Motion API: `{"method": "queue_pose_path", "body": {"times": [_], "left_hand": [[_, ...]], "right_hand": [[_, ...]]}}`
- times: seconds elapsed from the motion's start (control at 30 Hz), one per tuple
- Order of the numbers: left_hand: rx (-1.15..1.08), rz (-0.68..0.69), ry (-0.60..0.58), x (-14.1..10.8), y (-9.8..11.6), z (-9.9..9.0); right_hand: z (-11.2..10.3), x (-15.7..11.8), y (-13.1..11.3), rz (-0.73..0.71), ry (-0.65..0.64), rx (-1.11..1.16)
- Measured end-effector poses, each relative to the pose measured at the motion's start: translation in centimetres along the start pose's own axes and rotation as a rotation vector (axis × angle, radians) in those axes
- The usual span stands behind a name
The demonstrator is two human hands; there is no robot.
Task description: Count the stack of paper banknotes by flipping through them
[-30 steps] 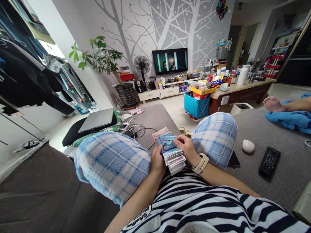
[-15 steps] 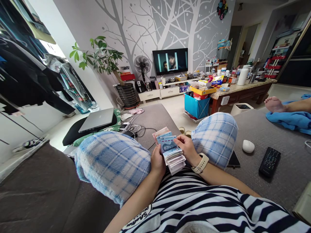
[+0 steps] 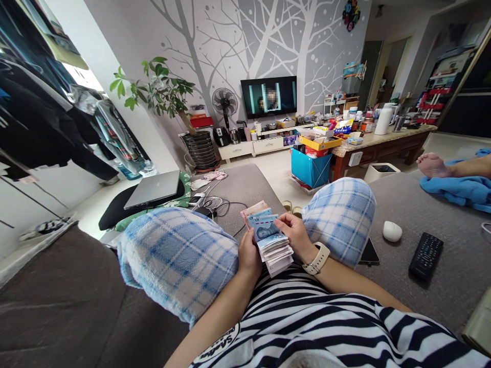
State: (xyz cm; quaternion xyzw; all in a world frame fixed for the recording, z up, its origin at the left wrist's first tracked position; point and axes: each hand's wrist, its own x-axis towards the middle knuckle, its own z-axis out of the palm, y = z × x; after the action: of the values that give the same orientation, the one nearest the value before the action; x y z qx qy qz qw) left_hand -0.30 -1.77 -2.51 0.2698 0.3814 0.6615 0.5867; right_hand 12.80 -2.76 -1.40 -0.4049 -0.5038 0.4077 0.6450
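Between my knees, a stack of banknotes (image 3: 276,251) is gripped by my left hand (image 3: 249,253), its thumb lying along the left edge. The near part of the stack is folded over, with several layered pale edges showing. Blue notes with a portrait stand up at the far side, and pinkish ones poke out behind them at the upper left. My right hand (image 3: 295,230) pinches the upper right corner of the front blue banknote (image 3: 265,230) between thumb and fingers. A cream watch is on the right wrist. The fingers beneath the stack are hidden.
On the grey sofa to the right lie a white mouse (image 3: 392,231), a black remote control (image 3: 425,256) and a dark phone (image 3: 370,254). Another person's bare foot (image 3: 433,164) rests beyond them. Leftward are a laptop (image 3: 153,190) and tangled cables (image 3: 215,199). A cluttered table (image 3: 406,135) stands ahead.
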Motion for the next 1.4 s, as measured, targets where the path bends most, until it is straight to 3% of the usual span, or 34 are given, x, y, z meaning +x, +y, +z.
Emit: {"method": "queue_pose_path", "body": {"times": [0.87, 1.4], "left_hand": [[0.07, 0.024, 0.003, 0.46, -0.41, -0.58], [0.062, 0.012, -0.023, -0.31, 0.29, 0.1]], "right_hand": [[-0.09, -0.01, 0.56, 0.009, -0.017, 0.054], [-0.12, -0.04, 0.15, 0.01, -0.028, 0.063]]}}
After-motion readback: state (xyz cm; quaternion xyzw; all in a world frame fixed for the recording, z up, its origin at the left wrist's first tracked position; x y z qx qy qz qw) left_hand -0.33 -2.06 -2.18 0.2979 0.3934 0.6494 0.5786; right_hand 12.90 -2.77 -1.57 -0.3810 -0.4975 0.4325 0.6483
